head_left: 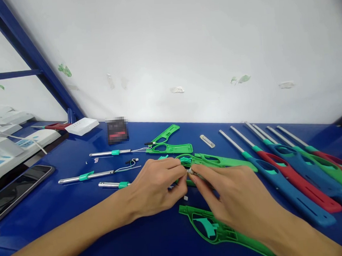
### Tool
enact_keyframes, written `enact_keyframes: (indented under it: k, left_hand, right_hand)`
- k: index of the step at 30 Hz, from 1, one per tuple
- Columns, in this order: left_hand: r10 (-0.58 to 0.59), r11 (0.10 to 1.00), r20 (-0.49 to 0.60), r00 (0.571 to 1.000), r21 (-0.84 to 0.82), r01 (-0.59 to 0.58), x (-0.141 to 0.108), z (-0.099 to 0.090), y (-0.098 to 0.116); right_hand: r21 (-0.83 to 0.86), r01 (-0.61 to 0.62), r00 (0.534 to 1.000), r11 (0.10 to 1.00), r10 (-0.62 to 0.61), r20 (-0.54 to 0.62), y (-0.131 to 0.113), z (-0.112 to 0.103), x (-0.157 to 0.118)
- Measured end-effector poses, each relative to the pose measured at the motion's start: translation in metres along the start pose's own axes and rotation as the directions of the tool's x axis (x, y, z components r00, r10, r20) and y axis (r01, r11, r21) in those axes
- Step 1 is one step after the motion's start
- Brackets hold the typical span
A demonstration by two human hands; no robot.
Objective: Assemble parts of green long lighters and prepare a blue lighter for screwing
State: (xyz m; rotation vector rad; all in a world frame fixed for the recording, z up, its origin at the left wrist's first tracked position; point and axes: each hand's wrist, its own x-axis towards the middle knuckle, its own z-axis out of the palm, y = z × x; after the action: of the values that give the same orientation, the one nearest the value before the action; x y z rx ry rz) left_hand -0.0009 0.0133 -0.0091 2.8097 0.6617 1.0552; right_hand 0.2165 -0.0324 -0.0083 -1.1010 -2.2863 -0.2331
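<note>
My left hand (161,182) and my right hand (232,190) meet at the middle of the blue table, thumbs and forefingers pinched together. A small pale metallic piece (190,171) shows at the right fingertips; the left fingers hide whatever they pinch. Just behind and beneath the fingers lie green lighter handle halves (219,160), one with a teal trigger (186,160). Left of my left hand lies a metal lighter tube with a teal collar (113,185), partly covered by the hand. Nearer me, another green handle half (232,236) holds a loose teal trigger (206,227).
Assembled lighters, including a blue one (291,194) and a red one (301,178), line the right. More lighter tubes (87,176) with wires lie left. A phone (21,189), a white box (82,126), a dark box (117,130) and a small clear part (207,141) lie around.
</note>
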Motion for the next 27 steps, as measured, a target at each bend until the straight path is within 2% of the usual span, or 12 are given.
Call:
enact_keyframes:
  k: [15, 24, 27]
  left_hand:
    - [-0.056, 0.986, -0.032, 0.998, -0.161, 0.05, 0.004, 0.001, 0.001]
    - [0.013, 0.999, -0.089, 0.996, -0.037, -0.016, 0.001, 0.008, -0.001]
    - [0.019, 0.999, -0.069, 0.997, -0.044, -0.022, 0.001, 0.001, -0.002]
  right_hand:
    - [-0.141, 0.076, 0.994, 0.987, -0.086, -0.072, 0.0, -0.003, 0.002]
    - [-0.173, 0.038, 0.994, 0.984, -0.056, -0.096, -0.009, 0.001, 0.0]
    - [-0.252, 0.021, 0.995, 0.967, -0.045, -0.092, 0.004, -0.003, -0.001]
